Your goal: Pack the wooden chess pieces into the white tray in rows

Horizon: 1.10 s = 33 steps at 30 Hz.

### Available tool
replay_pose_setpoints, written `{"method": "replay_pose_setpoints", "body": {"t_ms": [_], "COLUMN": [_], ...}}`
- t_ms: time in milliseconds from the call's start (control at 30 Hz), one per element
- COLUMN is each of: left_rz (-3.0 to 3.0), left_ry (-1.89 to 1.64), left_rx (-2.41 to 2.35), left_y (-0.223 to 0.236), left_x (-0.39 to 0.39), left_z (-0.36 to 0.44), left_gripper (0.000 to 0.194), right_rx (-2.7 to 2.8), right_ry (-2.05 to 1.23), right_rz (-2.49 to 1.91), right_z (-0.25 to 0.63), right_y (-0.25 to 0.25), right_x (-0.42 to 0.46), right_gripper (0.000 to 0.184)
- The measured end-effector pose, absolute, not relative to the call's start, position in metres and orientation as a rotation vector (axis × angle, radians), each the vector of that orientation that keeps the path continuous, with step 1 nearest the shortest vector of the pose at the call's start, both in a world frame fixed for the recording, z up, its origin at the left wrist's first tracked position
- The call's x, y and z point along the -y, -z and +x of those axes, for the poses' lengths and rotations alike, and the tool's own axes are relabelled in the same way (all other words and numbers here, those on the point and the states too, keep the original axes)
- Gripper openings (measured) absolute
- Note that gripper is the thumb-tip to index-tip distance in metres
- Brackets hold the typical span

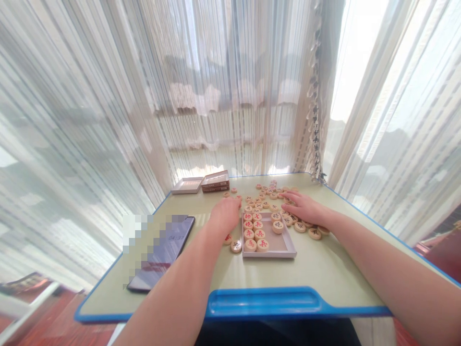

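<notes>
A shallow open box [269, 254] lies in front of me, with round wooden Chinese chess pieces inside. Red-marked pieces [248, 234] fill two columns at its left, and black-marked pieces [277, 227] sit at its upper right. My left hand [225, 215] is just left of the box, fingers curled; its fingertips are by a loose piece [239, 197], and whatever they hold is hidden. My right hand [304, 207] stretches its fingers, spread over loose pieces [300, 227] right of the box; it grips nothing that I can see.
Many loose pieces [265, 204] are scattered behind the box. Another shallow tray [187, 185] and stacked boxes [215, 181] stand at the back left. A tablet [163, 254] lies at the left. The table has a blue edge with a moulded groove [264, 302]; curtains [230, 96] hang behind.
</notes>
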<state>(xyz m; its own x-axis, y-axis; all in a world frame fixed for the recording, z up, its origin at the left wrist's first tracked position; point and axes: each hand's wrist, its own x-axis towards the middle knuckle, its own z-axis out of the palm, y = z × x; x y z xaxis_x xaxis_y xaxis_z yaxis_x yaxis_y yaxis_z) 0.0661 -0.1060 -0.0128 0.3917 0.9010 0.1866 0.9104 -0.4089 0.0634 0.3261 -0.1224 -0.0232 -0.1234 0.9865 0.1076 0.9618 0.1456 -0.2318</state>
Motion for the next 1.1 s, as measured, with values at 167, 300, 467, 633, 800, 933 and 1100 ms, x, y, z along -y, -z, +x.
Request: {"method": "replay_pose_setpoints", "body": {"t_ms": [167,300,467,633,800,933,1100], "left_rz": [-2.582,-2.586,-2.587,-2.585,-2.582,-2.588,-2.599], "left_ry": [0.323,0.331,0.331,0.344,0.358,0.364,0.349], "left_rx": [1.654,1.666,1.65,1.632,1.614,1.611,1.615], "left_y": [0.016,0.016,0.013,0.014,0.016,0.014,0.013], "left_x": [0.103,0.103,0.106,0.105,0.105,0.107,0.109], "left_z": [0.065,0.066,0.066,0.065,0.064,0.064,0.064], "left_gripper": [0.033,0.033,0.031,0.031,0.032,0.031,0.03], "right_rx": [2.177,2.193,2.226,2.234,2.189,2.159,2.227], "right_ry": [-0.153,-0.165,-0.156,-0.141,-0.129,-0.126,-0.171], "right_rz": [-1.931,-1.932,-1.898,-1.881,-1.892,-1.856,-1.706], "right_z": [0.326,0.325,0.325,0.325,0.325,0.322,0.317], "right_y": [0.023,0.022,0.022,0.024,0.021,0.016,0.014], "right_x": [0.123,0.125,0.127,0.125,0.127,0.132,0.136], "right_gripper": [0.065,0.065,0.065,0.064,0.062,0.062,0.067]}}
